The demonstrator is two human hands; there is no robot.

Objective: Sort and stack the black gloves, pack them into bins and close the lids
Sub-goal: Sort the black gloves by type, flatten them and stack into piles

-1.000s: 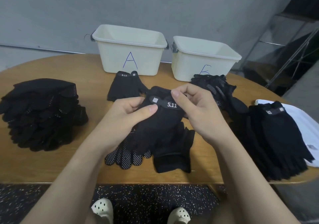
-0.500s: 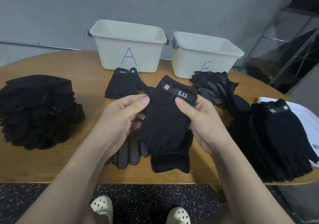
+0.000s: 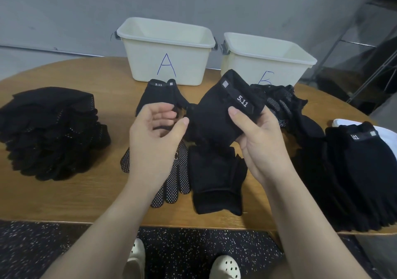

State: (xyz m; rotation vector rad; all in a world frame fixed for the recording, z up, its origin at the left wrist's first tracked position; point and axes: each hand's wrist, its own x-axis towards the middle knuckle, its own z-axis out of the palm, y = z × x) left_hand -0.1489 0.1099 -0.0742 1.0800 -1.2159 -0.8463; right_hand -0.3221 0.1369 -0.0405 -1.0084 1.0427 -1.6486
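A glove pile [image 3: 51, 132] sits at your tabletop's [image 3: 64, 197] left edge. Your left hand [image 3: 154, 141] hovers empty, fingers loosely curled. Your right hand [image 3: 257, 145] grips the 5.11 glove [image 3: 223, 111] before bin A [image 3: 165, 51] and bin B [image 3: 266, 59]; another stack [image 3: 354, 171] overhangs the right edge.

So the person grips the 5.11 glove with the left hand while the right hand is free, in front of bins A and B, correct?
No, the hands are swapped. The head view shows the right hand gripping the 5.11 glove while the left hand is free, in front of bin A and bin B.
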